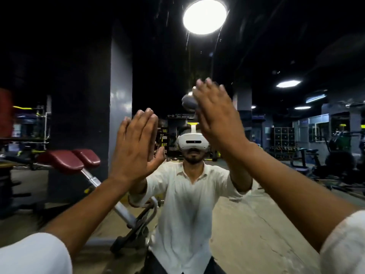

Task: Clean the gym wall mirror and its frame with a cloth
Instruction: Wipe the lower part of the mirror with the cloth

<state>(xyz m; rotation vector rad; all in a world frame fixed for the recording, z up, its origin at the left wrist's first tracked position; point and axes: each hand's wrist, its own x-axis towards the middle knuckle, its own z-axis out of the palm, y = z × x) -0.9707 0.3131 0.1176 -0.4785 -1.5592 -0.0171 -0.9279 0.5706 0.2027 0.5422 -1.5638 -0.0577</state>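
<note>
The wall mirror [79,80] fills the view; its frame is not visible. My left hand [134,143] is raised with straight fingers, palm flat toward the glass and meeting its own reflection. Higher up, my right hand [215,113] has straight fingers and presses a grey cloth [188,103] against the mirror; the cloth bulges out at the hand's left edge and is mostly hidden under the palm. Thin wet streaks [187,48] run down the glass below the reflected ceiling lamp.
The mirror reflects a person in a white shirt [189,204] wearing a headset, a bench with maroon pads [69,161] at left, a grey pillar [120,95], a round ceiling lamp [205,16] and gym machines [325,161] at right.
</note>
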